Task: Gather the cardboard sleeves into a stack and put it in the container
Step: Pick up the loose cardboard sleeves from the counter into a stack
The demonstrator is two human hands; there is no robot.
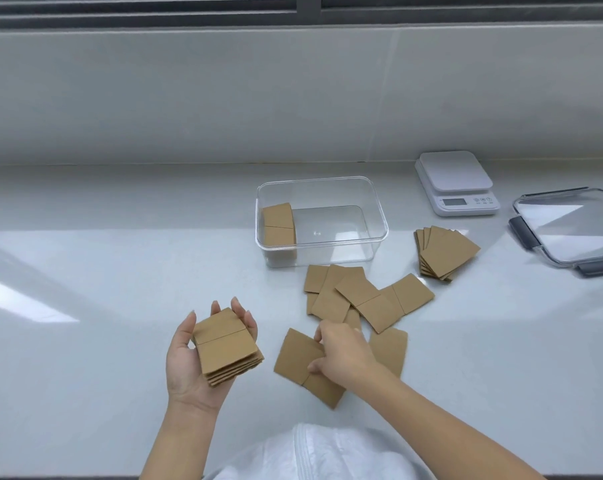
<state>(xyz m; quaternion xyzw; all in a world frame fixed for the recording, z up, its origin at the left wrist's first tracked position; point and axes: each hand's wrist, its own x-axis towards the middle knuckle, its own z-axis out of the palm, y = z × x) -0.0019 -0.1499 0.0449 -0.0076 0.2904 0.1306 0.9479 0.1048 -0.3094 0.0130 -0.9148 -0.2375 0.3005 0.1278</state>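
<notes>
On a white bench (102,271), flat cardboard sleeves (359,299) lie scattered before a clear container (322,220) already holding some. They look light, thin and bendable, best taken by the edges. The left hand (189,355) cradles a stack (225,348), grip half-curled; the right hand (341,351) pinches one loose sleeve (295,355).

The sleeves (353,299) are matt brown cardboard, smooth-faced, with layered edges showing in the stack (227,348). The container (376,206) is clear glossy plastic, as is the lid (577,226), which has grey matt clips. The scale (457,183) is white smooth plastic. The table (102,271) is pale and glossy.
</notes>
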